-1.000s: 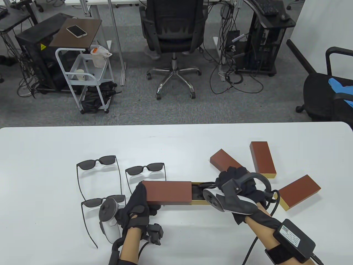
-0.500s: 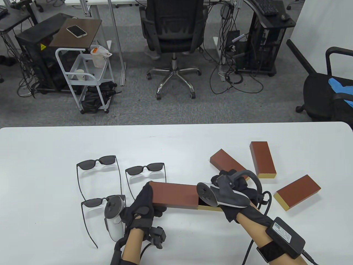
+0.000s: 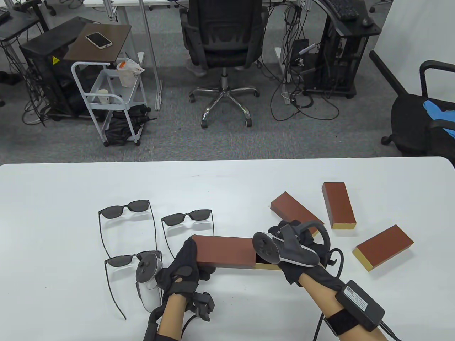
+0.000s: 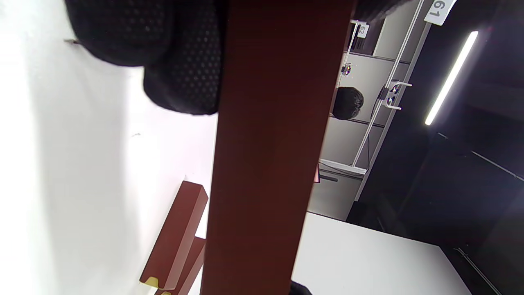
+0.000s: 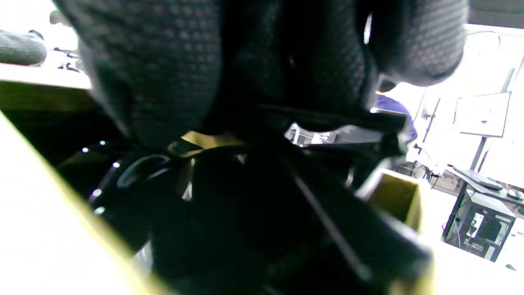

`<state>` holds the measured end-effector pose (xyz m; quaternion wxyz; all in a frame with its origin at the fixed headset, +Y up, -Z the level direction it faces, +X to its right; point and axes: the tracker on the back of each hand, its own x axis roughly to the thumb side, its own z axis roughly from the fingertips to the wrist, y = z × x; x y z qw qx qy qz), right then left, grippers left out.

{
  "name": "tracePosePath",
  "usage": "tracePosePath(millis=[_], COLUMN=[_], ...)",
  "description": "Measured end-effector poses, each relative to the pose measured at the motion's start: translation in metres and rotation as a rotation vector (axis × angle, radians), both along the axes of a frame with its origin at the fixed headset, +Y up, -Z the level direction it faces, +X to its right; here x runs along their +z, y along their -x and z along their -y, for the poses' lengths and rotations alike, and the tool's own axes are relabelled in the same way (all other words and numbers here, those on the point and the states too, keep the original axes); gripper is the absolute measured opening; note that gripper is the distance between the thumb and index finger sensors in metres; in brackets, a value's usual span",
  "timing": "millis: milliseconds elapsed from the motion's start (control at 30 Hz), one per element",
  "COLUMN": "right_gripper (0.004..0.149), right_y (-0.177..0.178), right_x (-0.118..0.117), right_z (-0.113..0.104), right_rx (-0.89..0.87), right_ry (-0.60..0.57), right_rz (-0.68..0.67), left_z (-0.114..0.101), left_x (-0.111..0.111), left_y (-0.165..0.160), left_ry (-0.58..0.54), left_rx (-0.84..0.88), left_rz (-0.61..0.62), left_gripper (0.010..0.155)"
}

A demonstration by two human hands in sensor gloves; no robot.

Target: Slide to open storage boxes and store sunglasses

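Box (image 3: 225,251) — smooth reddish-brown rectangular sleeve

Gold tray (image 3: 272,265) further inside sleeve (image 3: 225,251).

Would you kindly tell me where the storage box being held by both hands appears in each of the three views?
Table view: held storage box lies lower centre, between the left hand and the right hand.
Left wrist view: its brown sleeve runs top to bottom through the centre.
Right wrist view: only its gold inner tray shows, right of centre, under dark glove.
Shared landmark: the white table, also seen at.
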<state>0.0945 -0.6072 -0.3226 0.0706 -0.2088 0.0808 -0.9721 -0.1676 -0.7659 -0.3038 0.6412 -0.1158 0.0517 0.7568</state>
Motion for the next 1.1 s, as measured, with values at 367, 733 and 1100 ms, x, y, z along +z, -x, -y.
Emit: tracePosePath(millis=[367, 733, 1100], right_gripper=[0.044, 0.065, 0.049], right_y=[-0.046, -0.111, -0.116], right_x=[-0.009, -0.024, -0.017], right_z=[-0.014, 0.071, 0.117], right_rx=[-0.403, -1.22, -1.446], right_ry=[0.043, 0.402, 0.379], right_rz=[0.091, 0.363, 0.471], left_z=[0.002, 0.004, 0.007], left_x=[-0.001, -0.001, 0.0], left_y=[0.005, 0.005, 0.002], left_ry=[-0.002, -0.017, -0.001], left_rx=[-0.003, 0.064, 0.019], left_rz=[-0.024, -0.013, 0.014], left_gripper=[0.075, 0.075, 0.075])
